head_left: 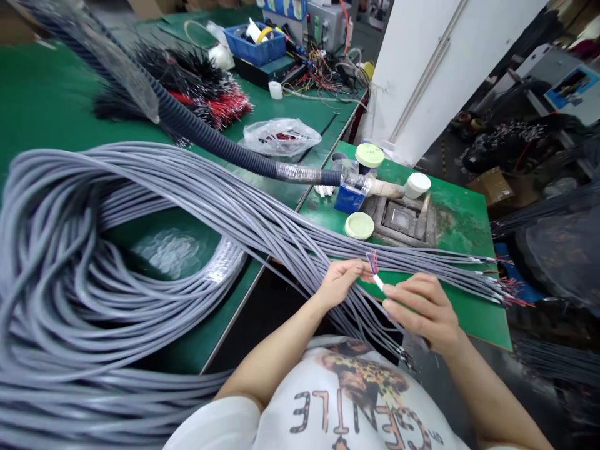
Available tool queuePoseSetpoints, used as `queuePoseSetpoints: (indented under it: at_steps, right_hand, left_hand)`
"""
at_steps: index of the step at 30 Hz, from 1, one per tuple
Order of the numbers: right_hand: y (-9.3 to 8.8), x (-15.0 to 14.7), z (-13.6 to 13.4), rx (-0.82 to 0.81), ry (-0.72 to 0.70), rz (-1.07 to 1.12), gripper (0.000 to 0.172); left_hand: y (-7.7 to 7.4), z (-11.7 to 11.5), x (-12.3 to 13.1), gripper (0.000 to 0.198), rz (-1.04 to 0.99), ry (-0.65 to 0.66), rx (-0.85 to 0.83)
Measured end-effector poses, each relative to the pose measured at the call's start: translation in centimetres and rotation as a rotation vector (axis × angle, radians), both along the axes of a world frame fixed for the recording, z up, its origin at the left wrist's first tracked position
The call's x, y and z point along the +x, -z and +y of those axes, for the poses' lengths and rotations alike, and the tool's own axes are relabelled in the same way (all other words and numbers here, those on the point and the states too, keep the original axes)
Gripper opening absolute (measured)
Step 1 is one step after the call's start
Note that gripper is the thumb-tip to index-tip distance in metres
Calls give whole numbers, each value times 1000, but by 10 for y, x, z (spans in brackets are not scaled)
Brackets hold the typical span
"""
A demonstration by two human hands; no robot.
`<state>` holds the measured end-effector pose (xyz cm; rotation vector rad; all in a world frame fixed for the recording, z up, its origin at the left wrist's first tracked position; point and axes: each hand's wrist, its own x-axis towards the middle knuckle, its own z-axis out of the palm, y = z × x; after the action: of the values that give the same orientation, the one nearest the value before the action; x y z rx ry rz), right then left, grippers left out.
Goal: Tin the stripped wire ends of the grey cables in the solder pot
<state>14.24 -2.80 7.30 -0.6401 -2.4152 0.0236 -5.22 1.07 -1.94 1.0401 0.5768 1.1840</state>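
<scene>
L grip (pixel 341 282) — clenched on grey cable end (pixel 372 264) | R grip (pixel 420 305) — loose, just beside white core (pixel 378 282)

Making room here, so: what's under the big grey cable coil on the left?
Through the loop, green bench top and a shiny whitish wrapped bundle show. Whatever lies directly beneath the grey cable strands is covered.

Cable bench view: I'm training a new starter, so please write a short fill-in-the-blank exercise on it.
The long cables looped over the green workbench are ____.
The left hand and right hand meet at a cable end whose thin wires show red and ____.
Beyond the cables lies a clear plastic ____ with red inside.
Missing words: grey; blue; bag.
</scene>
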Motion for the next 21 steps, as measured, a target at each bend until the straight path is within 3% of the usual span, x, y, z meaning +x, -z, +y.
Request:
queuePoseSetpoints:
  at_steps: [3, 7, 21]
  right_hand:
    - [15, 4, -13, 32, -32, -77, 37]
    - [31, 10, -25, 33, -3, -75, 36]
    - [54, 10, -42, -51, 119, 180, 48]
  left_hand:
    - [-5, -7, 4, 52, -145, 153, -206]
    - [-12, -13, 2, 39, -176, 210, -280]
    - [-28, -22, 11, 36, -255, 203, -377]
